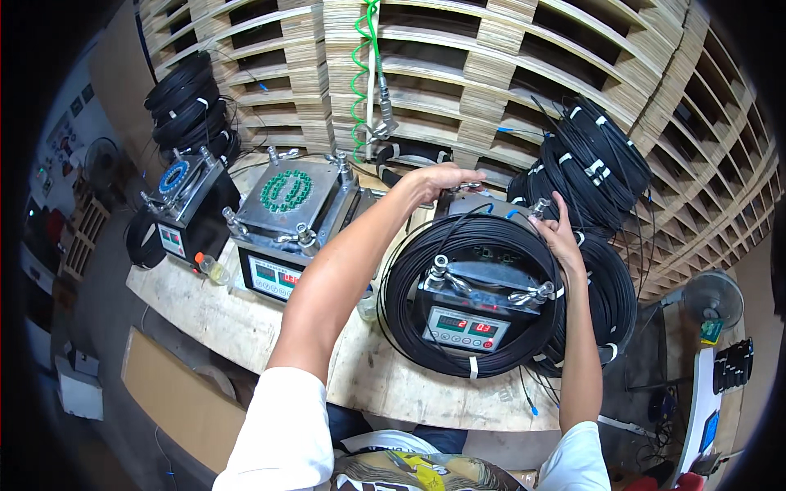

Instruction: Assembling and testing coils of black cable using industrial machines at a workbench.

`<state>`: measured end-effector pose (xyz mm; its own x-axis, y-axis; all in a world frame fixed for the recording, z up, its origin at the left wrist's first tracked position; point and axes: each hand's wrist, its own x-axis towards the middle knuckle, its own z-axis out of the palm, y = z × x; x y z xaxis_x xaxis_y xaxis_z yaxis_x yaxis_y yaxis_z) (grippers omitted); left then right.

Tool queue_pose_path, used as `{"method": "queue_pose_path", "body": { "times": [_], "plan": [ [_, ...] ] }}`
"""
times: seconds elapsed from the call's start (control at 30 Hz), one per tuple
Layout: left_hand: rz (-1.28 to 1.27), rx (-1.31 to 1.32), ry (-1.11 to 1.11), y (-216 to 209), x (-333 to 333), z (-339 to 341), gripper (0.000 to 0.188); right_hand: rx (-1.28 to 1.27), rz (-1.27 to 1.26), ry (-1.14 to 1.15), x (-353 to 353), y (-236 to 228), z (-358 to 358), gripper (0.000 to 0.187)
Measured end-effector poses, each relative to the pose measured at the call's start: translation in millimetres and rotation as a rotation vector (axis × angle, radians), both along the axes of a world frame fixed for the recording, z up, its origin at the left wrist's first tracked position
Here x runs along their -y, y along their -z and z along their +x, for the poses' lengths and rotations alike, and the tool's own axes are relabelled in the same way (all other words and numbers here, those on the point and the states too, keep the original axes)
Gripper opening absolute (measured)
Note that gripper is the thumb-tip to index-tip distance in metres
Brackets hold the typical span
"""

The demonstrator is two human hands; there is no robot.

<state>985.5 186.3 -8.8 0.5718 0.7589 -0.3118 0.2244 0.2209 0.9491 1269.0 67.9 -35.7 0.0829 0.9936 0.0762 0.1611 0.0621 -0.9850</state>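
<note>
A wide coil of black cable [393, 295], bound with white ties, leans around the front of the right-hand bench machine [467, 327]. That machine has a lit display, buttons and metal corner posts with wing clamps. My left hand [442, 182] reaches to its far left corner, fingers stretched out over a metal clamp. My right hand [559, 235] is at the far right corner post [539, 208], beside the coil's edge. Its index finger points up and its thumb is close to the post. Blue-tipped cable ends [513, 214] lie between the hands. The left fingertips are partly hidden.
A second machine [286, 196] holds a ring of green connectors; a third [176, 184] has a blue ring. More cable coils [594, 168] are stacked at right and far left [187, 106]. A small bottle [214, 270] stands by the machines. Wooden pallets [491, 65] rise behind the bench.
</note>
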Motion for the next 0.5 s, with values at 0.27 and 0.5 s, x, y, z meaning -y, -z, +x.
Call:
{"method": "queue_pose_path", "body": {
  "times": [0.27,0.5],
  "plan": [
    [0.136,0.119,-0.623,42,-10,7,0.016,-0.037,0.005,-0.017,0,-2,-18,0.098],
    [-0.129,0.564,-0.892,52,-18,2,0.013,-0.051,-0.014,-0.017,-4,5,-10,0.097]
  ]
}}
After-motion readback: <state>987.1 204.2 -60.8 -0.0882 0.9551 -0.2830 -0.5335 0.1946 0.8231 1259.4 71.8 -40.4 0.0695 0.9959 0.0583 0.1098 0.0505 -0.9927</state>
